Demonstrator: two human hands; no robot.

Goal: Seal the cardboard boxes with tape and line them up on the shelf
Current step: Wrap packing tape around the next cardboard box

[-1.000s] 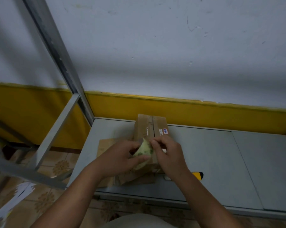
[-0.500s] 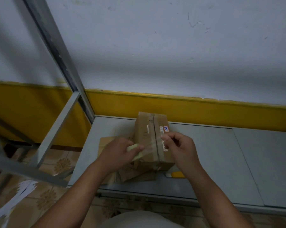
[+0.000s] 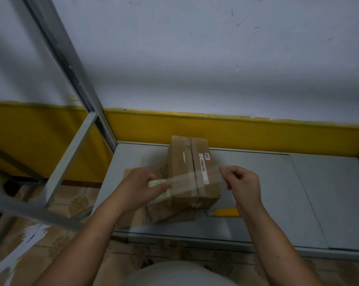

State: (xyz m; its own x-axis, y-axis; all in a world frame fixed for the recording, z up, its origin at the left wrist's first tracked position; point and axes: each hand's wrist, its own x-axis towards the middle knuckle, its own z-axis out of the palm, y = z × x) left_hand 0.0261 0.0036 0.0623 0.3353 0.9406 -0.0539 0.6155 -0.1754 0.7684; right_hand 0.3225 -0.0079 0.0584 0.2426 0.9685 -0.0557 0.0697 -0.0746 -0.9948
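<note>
**Head view: taping a box on the shelf.** A cardboard box (image 3: 182, 168) sits toward the left end of the grey shelf (image 3: 277, 203). Its far end is close to the back edge, and its near end rests on a lower stack of cardboard (image 3: 170, 215) that reaches toward the front edge. A white barcode label (image 3: 202, 165) lies just right of the box's lengthwise top seam.

The left hand (image 3: 142, 187) grips a pale yellow-green tape roll (image 3: 157, 183) just left of the box, its fingers curled round the roll. The right hand (image 3: 243, 184) pinches the free end of a clear tape strip (image 3: 195, 175) between thumb and fingertips, just right of the box. The strip spans from hand to hand across the box top, crosswise to the seam — whether it touches the cardboard cannot be told.

A yellow utility knife (image 3: 226, 213) lies on the shelf beside the box's near right corner, below the right wrist. A grey metal upright (image 3: 71, 65) rises at the shelf's back left corner, against a white wall with a yellow band (image 3: 257, 133).
</note>
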